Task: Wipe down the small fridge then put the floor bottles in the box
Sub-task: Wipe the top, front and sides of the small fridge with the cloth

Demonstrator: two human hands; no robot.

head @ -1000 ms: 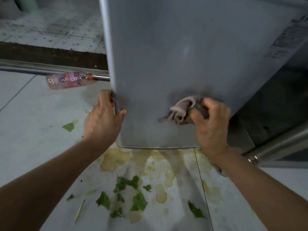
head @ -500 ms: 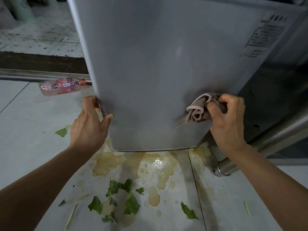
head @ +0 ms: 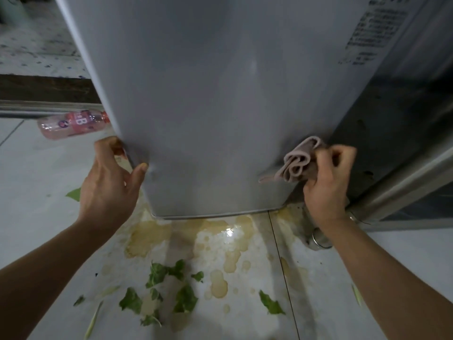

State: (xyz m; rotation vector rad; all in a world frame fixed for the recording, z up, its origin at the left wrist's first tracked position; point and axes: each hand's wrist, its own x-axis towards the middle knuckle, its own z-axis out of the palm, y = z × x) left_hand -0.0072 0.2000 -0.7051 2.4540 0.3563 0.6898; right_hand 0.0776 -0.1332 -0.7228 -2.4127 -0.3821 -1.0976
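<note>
Gripping the soft, bunched cloth [head: 297, 165] in the right hand [head: 326, 182] at the lower right edge of the small fridge [head: 215, 106] standing on the floor [head: 36, 192], clasping its smooth, likely heavy left edge with the left hand [head: 107, 182].

Kitchen, fridge [head: 208, 106], tiled floor [head: 36, 192], leaf scraps [head: 159, 273]

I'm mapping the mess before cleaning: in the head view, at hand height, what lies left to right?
Pink plastic bottle on the floor → left hand → small grey fridge → crumpled pinkish cloth → right hand → slanted steel bar.
</note>
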